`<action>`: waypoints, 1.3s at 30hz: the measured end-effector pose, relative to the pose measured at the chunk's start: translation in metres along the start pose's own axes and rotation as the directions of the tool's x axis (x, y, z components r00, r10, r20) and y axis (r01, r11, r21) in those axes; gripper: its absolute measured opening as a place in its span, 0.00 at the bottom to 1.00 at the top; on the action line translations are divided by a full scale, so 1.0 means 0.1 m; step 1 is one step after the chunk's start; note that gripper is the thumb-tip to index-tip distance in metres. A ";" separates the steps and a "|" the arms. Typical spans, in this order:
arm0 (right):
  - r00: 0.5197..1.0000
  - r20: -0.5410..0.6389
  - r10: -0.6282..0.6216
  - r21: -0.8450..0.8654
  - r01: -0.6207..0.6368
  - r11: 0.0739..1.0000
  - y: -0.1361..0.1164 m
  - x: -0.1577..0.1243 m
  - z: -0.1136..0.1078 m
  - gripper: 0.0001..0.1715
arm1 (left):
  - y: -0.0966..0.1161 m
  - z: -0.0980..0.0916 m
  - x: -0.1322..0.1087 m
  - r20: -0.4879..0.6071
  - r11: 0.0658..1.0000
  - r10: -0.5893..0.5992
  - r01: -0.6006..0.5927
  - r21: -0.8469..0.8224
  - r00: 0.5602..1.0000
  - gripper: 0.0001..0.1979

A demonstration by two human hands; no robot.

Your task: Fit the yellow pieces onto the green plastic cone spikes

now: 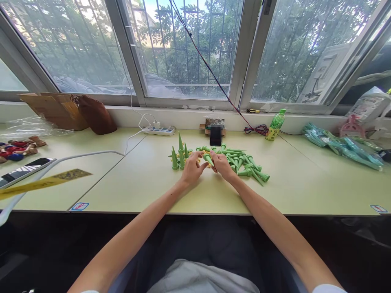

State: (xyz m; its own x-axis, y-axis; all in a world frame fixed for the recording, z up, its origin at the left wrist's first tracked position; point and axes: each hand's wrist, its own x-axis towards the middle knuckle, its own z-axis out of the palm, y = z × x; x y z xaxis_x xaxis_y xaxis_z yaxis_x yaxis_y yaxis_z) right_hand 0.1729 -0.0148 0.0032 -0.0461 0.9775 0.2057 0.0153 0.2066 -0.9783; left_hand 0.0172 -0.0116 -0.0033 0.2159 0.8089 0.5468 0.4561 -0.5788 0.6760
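Between my two hands is a green plant watering spike (208, 159), a tapered cone with its wide end toward the upper left. My right hand (222, 163) is closed on it, the thumb along its side. My left hand (192, 167) curves close to the wide end, thumb and fingers apart; whether a fingertip touches the spike I cannot tell. Several green spikes (180, 152) stand upright on their caps left of my left hand. A loose heap of green spikes (244, 162) lies right of my right hand. Small yellow pieces (187, 160) show behind my fingers, partly hidden.
Behind the hands, a black phone (215, 135) leans on a small box. A power strip (159, 130), a green drink bottle (275, 124) and bagged items (342, 146) line the back. At left lie a phone (27, 171), wooden toys (18, 149) and a white cable (88, 154).
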 end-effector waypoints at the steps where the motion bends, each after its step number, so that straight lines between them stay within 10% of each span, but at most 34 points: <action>1: 1.000 -0.018 -0.017 -0.015 0.017 1.000 0.00 0.00 0.00 0.35 | 0.00 -0.01 0.01 0.028 0.993 -0.081 0.083 -0.079 0.996 0.20; 6: 0.995 -0.041 -0.094 -0.123 0.088 0.988 -0.03 -0.01 -0.04 0.40 | 0.09 -0.06 0.04 0.331 0.780 -0.354 0.472 -0.410 0.875 0.31; 11: 0.981 -0.012 -0.191 -0.256 0.182 0.949 -0.01 -0.01 -0.04 0.40 | 0.15 -0.09 0.03 0.420 0.754 -0.317 0.494 -0.433 0.850 0.28; 28: 0.982 0.175 0.076 -0.050 -0.068 0.996 0.03 -0.02 0.00 0.40 | 0.13 -0.12 -0.04 0.172 0.981 -0.020 0.053 -0.188 0.985 0.22; 39: 0.949 0.314 0.020 0.014 -0.026 1.000 -0.05 -0.07 -0.08 0.37 | 0.00 -0.09 -0.06 0.115 0.938 0.340 -0.345 0.023 0.933 0.11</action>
State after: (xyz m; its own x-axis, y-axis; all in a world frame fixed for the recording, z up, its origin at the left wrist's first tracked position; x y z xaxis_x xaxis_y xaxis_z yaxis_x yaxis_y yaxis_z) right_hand 0.1816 -0.0222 0.0070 -0.3571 0.9189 0.1677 0.0023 0.1804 -0.9836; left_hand 0.0083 -0.0173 -0.0023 0.4559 0.5700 0.6836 0.3735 -0.8197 0.4343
